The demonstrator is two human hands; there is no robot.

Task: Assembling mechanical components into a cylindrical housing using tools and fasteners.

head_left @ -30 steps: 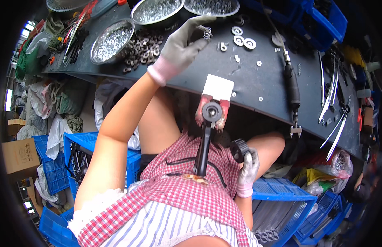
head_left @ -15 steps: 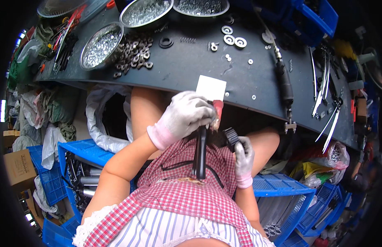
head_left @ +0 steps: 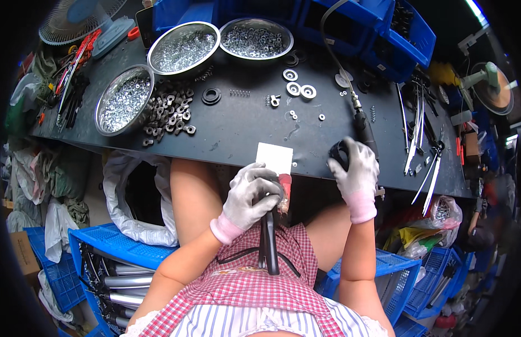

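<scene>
My gloved left hand is closed round the upper end of a black long-handled part, which hangs down over my checked apron. Its grip covers that end. Close beside those fingers is a red-wrapped piece below a white square card at the table edge. My gloved right hand, over the front of the table, has a dark rounded black piece between thumb and fingers; its full shape is hidden. A black power screwdriver on a hose lies right behind this hand, partly covered by it.
Metal bowls of small nuts stand at the back left, near a heap of dark metal fittings. White washers and a spring lie mid-table. Long metal rods lie right. Blue crates flank my legs.
My right hand has moved from over my lap up and right to the tabletop, beside the screwdriver. My left hand still holds the long-handled part. The whole view has shifted.
</scene>
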